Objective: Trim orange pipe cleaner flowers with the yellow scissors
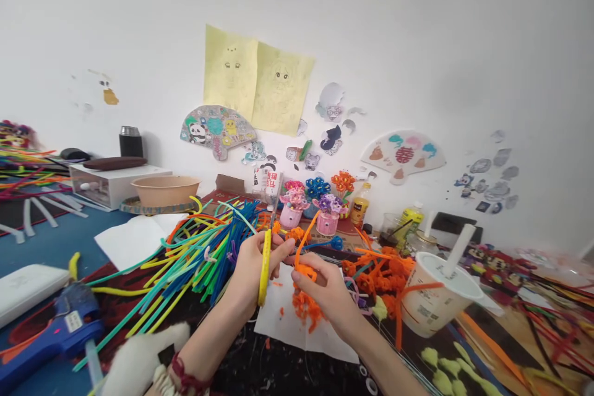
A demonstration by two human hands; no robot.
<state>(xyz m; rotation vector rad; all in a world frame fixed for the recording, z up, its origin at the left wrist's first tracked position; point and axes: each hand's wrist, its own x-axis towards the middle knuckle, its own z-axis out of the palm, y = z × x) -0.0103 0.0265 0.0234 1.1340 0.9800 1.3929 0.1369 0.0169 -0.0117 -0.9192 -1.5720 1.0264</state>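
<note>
My left hand point(250, 269) is closed around yellow-handled scissors point(266, 253), whose blades point up and away. My right hand point(325, 288) pinches an orange pipe cleaner point(304, 241) that curls up from my fingers, right next to the scissors. Below both hands lies a white sheet of paper point(288, 325) with a heap of orange pipe-cleaner scraps point(306, 308) on it. A thick bundle of green, blue and yellow pipe cleaners point(195, 253) lies just left of my left hand.
A blue glue gun point(55, 328) lies at the front left. A white lidded cup with a straw point(436, 297) stands right of my hands, with orange pipe-cleaner flowers point(380, 266) beside it. Small flower pots point(327, 216) and bottles point(359, 204) line the wall; a beige bowl point(164, 190) sits back left.
</note>
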